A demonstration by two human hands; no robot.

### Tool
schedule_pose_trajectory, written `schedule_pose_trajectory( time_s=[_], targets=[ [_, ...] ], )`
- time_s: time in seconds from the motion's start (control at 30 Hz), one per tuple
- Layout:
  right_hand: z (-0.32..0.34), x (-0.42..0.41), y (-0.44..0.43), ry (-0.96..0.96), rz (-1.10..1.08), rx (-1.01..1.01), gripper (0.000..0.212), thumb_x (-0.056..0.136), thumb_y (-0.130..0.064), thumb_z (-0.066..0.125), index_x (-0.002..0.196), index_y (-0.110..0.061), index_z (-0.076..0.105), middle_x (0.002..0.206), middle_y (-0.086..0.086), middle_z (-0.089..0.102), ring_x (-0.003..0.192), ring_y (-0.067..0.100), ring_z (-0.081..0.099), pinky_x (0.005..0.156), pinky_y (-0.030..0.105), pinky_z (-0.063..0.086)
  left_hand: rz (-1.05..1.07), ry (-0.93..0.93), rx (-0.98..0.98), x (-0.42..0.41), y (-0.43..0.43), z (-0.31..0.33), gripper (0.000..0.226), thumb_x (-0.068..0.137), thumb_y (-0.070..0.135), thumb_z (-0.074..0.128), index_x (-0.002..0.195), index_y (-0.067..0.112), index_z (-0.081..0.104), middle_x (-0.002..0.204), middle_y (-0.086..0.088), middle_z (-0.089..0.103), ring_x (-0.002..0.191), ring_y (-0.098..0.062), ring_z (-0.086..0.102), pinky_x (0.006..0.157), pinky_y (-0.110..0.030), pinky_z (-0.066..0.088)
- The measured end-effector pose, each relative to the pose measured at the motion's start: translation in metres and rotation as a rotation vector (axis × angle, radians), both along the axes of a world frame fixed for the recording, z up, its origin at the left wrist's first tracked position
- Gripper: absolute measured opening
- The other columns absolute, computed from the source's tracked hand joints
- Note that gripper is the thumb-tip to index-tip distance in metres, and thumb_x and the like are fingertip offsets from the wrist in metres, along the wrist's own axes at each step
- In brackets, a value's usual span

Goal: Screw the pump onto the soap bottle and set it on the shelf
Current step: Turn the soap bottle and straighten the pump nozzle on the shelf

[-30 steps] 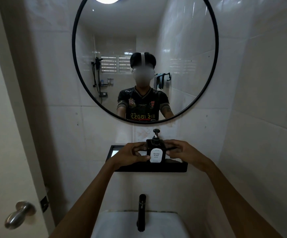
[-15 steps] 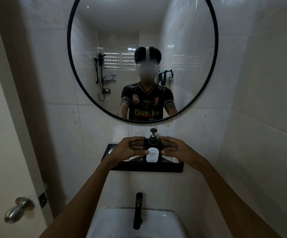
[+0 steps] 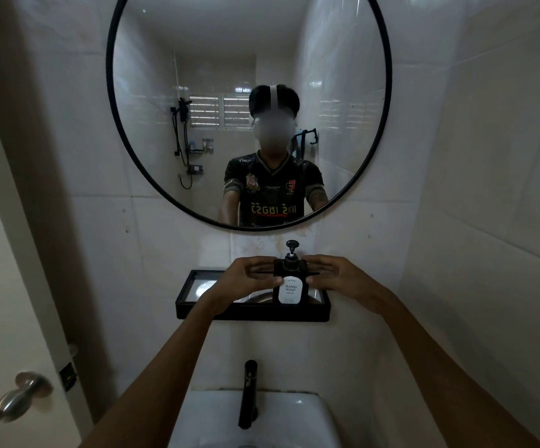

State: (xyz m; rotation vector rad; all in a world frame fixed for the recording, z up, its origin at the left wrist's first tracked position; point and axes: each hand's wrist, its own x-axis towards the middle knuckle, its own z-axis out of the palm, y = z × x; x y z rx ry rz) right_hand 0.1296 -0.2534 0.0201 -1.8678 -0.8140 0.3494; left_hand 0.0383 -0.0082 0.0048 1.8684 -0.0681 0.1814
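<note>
Black soap bottle (image 3: 289, 287), white "HAND SOAP" label, stands upright in black wall shelf (image 3: 252, 312), pump (image 3: 291, 253) fitted on top. Left hand (image 3: 246, 279) and right hand (image 3: 334, 278) curl round bottle's sides, fingertips touching it. Round mirror (image 3: 133, 156) above; black faucet (image 3: 248, 394) below.

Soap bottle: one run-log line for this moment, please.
stage: placing | soap bottle: upright at shelf | pump: on | left hand, right hand: gripping bottle sides
</note>
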Motion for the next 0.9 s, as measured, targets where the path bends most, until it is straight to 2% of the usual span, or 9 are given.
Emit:
schedule_pose_trajectory(
  time_s=[0.1, 0.2, 0.4, 0.5, 0.67, 0.73, 0.83, 0.9],
  targets=[
    [0.001, 0.004, -0.008, 0.009, -0.013, -0.014, 0.06, 0.083, -0.021, 0.078, 0.139, -0.02, 0.057, 0.13, -0.004, 0.068, 0.122, 0.007, 0.061, 0.108, 0.035, 0.048, -0.002, -0.002, -0.04, 0.002, -0.009, -0.001, 0.063, 0.075, 0.02, 0.086, 0.133, 0.018, 0.063, 0.13, -0.001, 0.069, 0.119, -0.017, 0.067, 0.103, -0.043, 0.054],
    [0.002, 0.007, -0.014, 0.019, -0.017, -0.018, 0.065, 0.077, -0.027, 0.08, 0.138, -0.023, 0.057, 0.128, -0.004, 0.07, 0.122, 0.01, 0.062, 0.109, 0.038, 0.047, -0.012, 0.003, -0.059, 0.003, -0.017, 0.0, 0.062, 0.076, 0.019, 0.086, 0.133, 0.017, 0.063, 0.129, -0.001, 0.07, 0.119, -0.016, 0.067, 0.103, -0.04, 0.054],
    [0.004, 0.01, -0.025, 0.046, -0.033, 0.004, 0.056, 0.086, -0.01, 0.073, 0.139, -0.018, 0.057, 0.128, 0.001, 0.07, 0.118, 0.011, 0.066, 0.104, 0.034, 0.052, -0.029, 0.01, -0.13, 0.003, -0.035, 0.0, 0.058, 0.079, 0.014, 0.083, 0.132, 0.019, 0.062, 0.131, 0.0, 0.068, 0.116, -0.015, 0.068, 0.091, -0.032, 0.06],
    [0.002, 0.012, -0.028, 0.053, -0.033, 0.012, 0.054, 0.086, -0.011, 0.072, 0.138, -0.02, 0.058, 0.127, 0.0, 0.07, 0.117, 0.012, 0.066, 0.103, 0.037, 0.053, -0.026, 0.01, -0.166, 0.001, -0.041, 0.0, 0.047, 0.08, 0.015, 0.082, 0.121, 0.029, 0.064, 0.129, 0.003, 0.068, 0.117, -0.016, 0.067, 0.09, -0.034, 0.06],
    [-0.003, 0.013, -0.025, 0.073, -0.05, 0.038, 0.053, 0.086, -0.013, 0.072, 0.137, -0.023, 0.058, 0.128, -0.001, 0.069, 0.117, 0.013, 0.066, 0.103, 0.041, 0.053, -0.035, 0.003, -0.114, -0.007, -0.046, 0.006, 0.041, 0.086, 0.011, 0.076, 0.118, 0.033, 0.063, 0.126, 0.005, 0.067, 0.11, -0.006, 0.065, 0.087, -0.024, 0.058],
    [-0.003, 0.012, -0.025, 0.08, -0.056, 0.041, 0.052, 0.088, -0.013, 0.071, 0.137, -0.023, 0.058, 0.129, 0.0, 0.068, 0.117, 0.013, 0.066, 0.101, 0.038, 0.054, -0.03, 0.003, -0.084, -0.009, -0.047, 0.008, 0.042, 0.088, 0.012, 0.074, 0.123, 0.031, 0.062, 0.125, 0.003, 0.067, 0.104, -0.002, 0.065, 0.086, -0.023, 0.058],
    [0.0, 0.006, -0.025, 0.084, -0.062, 0.034, 0.05, 0.09, -0.012, 0.067, 0.138, -0.023, 0.058, 0.129, 0.0, 0.068, 0.116, 0.013, 0.066, 0.095, 0.03, 0.055, -0.034, 0.013, -0.001, -0.015, -0.049, 0.01, 0.049, 0.09, 0.017, 0.072, 0.135, 0.03, 0.057, 0.128, 0.004, 0.067, 0.099, -0.004, 0.068, 0.081, -0.02, 0.06],
    [-0.001, 0.004, -0.025, 0.08, -0.069, 0.032, 0.049, 0.091, -0.011, 0.065, 0.138, -0.023, 0.057, 0.13, -0.001, 0.067, 0.117, 0.012, 0.065, 0.094, 0.029, 0.055, -0.02, 0.013, 0.055, -0.018, -0.05, 0.01, 0.053, 0.093, 0.018, 0.069, 0.142, 0.026, 0.052, 0.128, 0.007, 0.064, 0.103, -0.007, 0.065, 0.072, -0.01, 0.057]
  ],
)
